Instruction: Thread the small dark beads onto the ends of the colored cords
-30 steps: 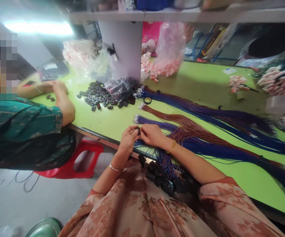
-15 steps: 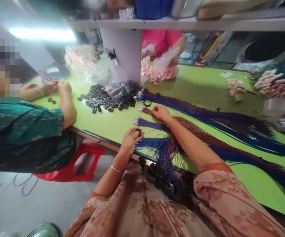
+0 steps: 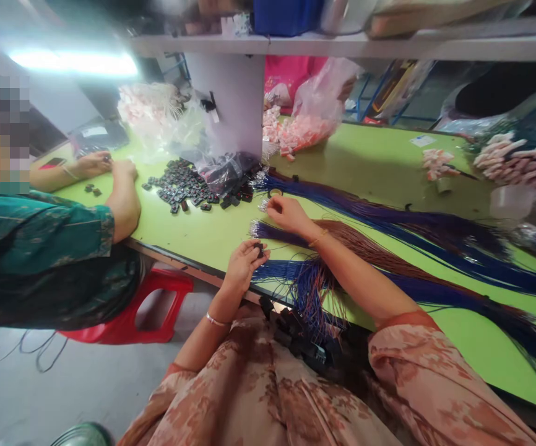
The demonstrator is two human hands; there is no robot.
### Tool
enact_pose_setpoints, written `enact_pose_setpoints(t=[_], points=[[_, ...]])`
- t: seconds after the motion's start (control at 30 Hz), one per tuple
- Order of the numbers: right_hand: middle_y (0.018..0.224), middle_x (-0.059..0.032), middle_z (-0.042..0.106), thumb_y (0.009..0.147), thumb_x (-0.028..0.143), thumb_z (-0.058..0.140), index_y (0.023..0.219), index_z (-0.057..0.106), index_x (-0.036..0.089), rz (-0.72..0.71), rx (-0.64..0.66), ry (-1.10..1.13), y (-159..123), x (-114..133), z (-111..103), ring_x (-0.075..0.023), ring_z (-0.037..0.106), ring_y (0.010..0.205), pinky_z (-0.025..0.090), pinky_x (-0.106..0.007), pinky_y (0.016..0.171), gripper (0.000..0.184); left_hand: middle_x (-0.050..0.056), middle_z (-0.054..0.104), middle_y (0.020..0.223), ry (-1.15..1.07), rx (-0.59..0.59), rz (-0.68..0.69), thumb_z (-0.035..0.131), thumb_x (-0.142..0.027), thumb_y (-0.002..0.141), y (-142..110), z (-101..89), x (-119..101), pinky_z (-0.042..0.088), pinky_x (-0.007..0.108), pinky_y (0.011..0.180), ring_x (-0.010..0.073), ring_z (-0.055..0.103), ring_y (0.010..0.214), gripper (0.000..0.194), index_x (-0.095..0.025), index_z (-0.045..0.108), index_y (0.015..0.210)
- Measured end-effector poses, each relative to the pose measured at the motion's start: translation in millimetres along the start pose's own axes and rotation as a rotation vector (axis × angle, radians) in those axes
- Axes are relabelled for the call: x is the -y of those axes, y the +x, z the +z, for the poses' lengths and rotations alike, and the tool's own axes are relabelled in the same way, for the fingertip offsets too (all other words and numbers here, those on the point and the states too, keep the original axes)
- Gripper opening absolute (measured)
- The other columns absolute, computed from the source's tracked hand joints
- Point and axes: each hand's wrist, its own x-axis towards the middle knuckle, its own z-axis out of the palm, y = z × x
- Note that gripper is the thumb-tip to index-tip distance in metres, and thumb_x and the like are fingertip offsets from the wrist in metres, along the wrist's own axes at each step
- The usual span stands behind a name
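While the left hand (image 3: pixel 242 260) pinches a black connector (image 3: pixel 259 249), the right hand (image 3: pixel 289 217) is at the brown wires (image 3: pixel 356 241)

As I stand in this room, I see a person in a flowered garment (image 3: pixel 231 384) at a green tabletop (image 3: pixel 216 226). The left hand is clamped on the black connector, which sits between thumb and fingers close to the near edge. The fingers cover a part of it, so its full shape I cannot tell.

The right hand is farther away, over the silver tips (image 3: pixel 262 205) of the brown wires. Its thumb and fingers are bent close together, but whether they hold a wire, I cannot tell. Just behind it is a roll of tape (image 3: pixel 276 193), partly hidden.

On the near side of the brown wires lie purple wires (image 3: pixel 280 234), and nearer again blue wires (image 3: pixel 272 269). On the far side, a long dark bundle (image 3: pixel 365 207) runs toward the right. Mixed wire ends (image 3: pixel 314 297) hang over the near edge, above black pieces (image 3: pixel 296 331) at the person's lap.

To the left, a heap of black connectors (image 3: pixel 184 186) lies beside a plastic bag (image 3: pixel 228 170). Farther left, a co-worker with a teal sleeve (image 3: pixel 64 214) sits on a red stool (image 3: pixel 156 310), near some loose dark pieces (image 3: pixel 92 189).
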Motion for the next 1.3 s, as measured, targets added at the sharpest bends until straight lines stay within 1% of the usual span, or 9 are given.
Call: enact_pose_setpoints(t=[0.1, 0.23, 0.33, 0.47, 0.63, 0.83, 1.0, 1.13, 1.3], points=[[0.064, 0.0012, 0.057, 0.076, 0.023, 0.05, 0.075, 0.059, 0.015, -0.04, 0.035, 0.128, -10.1, 17.2, -0.3, -0.0097, 0.045, 0.056, 0.032, -0.022, 0.056, 0.011, 0.005, 0.066, 0.091, -0.019, 0.008, 0.008, 0.068, -0.017, 0.072, -1.0, 1.0, -1.6, 0.049, 0.041, 0.091, 0.0158, 0.067, 0.08, 0.023, -0.015, 0.057, 0.092], [0.06, 0.0026, 0.056, 0.073, 0.023, 0.054, 0.074, 0.059, 0.015, -0.004, 0.101, 0.229, -35.0, 28.0, -5.6, -0.0082, 0.044, 0.052, 0.031, -0.02, 0.052, 0.01, 0.005, 0.067, 0.088, -0.083, 0.018, 0.025, 0.064, -0.013, 0.073, 0.4, 3.2, -3.0, 0.048, 0.043, 0.094, 0.0159, 0.066, 0.079, 0.019, -0.014, 0.058, 0.091], [0.06, 0.0023, 0.057, 0.072, 0.023, 0.055, 0.073, 0.06, 0.014, 0.016, 0.11, 0.218, -53.6, 32.5, -7.0, -0.0076, 0.044, 0.052, 0.031, -0.02, 0.052, 0.01, 0.007, 0.067, 0.089, -0.13, 0.036, 0.023, 0.062, -0.01, 0.074, 3.4, 5.4, -2.7, 0.046, 0.044, 0.096, 0.0168, 0.066, 0.083, 0.016, -0.013, 0.058, 0.09], [0.06, 0.0019, 0.058, 0.071, 0.022, 0.057, 0.069, 0.06, 0.014, -0.012, 0.105, 0.163, -68.0, 34.7, -3.7, -0.0074, 0.043, 0.053, 0.03, -0.02, 0.053, 0.009, 0.006, 0.066, 0.086, -0.161, 0.043, 0.014, 0.059, -0.007, 0.074, 6.0, 7.5, -1.6, 0.047, 0.042, 0.095, 0.0154, 0.065, 0.084, 0.015, -0.013, 0.059, 0.088], [0.063, 0.0007, 0.059, 0.073, 0.023, 0.058, 0.07, 0.06, 0.015, -0.033, 0.087, 0.083, -72.2, 31.1, 1.9, -0.0084, 0.045, 0.055, 0.029, -0.02, 0.053, 0.009, 0.006, 0.064, 0.085, -0.154, 0.029, -0.004, 0.06, -0.008, 0.074, 6.0, 6.9, -0.8, 0.048, 0.041, 0.094, 0.0148, 0.064, 0.082, 0.016, -0.012, 0.059, 0.089], [0.066, -0.0003, 0.061, 0.073, 0.023, 0.058, 0.074, 0.06, 0.016, -0.039, 0.101, 0.028, -73.0, 31.7, 2.6, -0.0096, 0.046, 0.056, 0.029, -0.021, 0.055, 0.008, 0.004, 0.063, 0.084, -0.127, 0.017, -0.008, 0.061, -0.009, 0.073, 5.5, 5.7, -1.2, 0.049, 0.038, 0.09, 0.0132, 0.063, 0.079, 0.016, -0.013, 0.059, 0.089], [0.073, -0.0037, 0.062, 0.075, 0.021, 0.055, 0.076, 0.059, 0.016, -0.133, 0.091, -0.092, -75.7, 32.0, 7.5, -0.0128, 0.05, 0.063, 0.032, -0.024, 0.06, 0.008, 0.003, 0.062, 0.084, -0.076, 0.011, -0.001, 0.063, -0.011, 0.071, 4.0, 8.8, 2.8, 0.051, 0.033, 0.083, 0.0117, 0.061, 0.077, 0.019, -0.014, 0.059, 0.089], [0.075, -0.0063, 0.062, 0.078, 0.021, 0.051, 0.076, 0.058, 0.015, -0.174, 0.131, -0.194, -77.0, 28.1, 10.5, -0.015, 0.05, 0.068, 0.032, -0.026, 0.063, 0.009, 0.003, 0.063, 0.086, -0.013, 0.002, 0.008, 0.064, -0.015, 0.071, 2.4, 12.4, 7.3, 0.051, 0.03, 0.079, 0.0115, 0.061, 0.077, 0.019, -0.015, 0.059, 0.089], [0.073, -0.0047, 0.061, 0.079, 0.022, 0.05, 0.074, 0.057, 0.016, -0.179, 0.193, -0.188, -76.7, 27.3, 5.8, -0.0139, 0.048, 0.064, 0.03, -0.025, 0.061, 0.01, 0.002, 0.062, 0.083, -0.01, -0.039, 0.002, 0.066, -0.016, 0.07, 1.7, 13.6, 5.7, 0.052, 0.032, 0.079, 0.0117, 0.061, 0.075, 0.019, -0.015, 0.059, 0.088]])
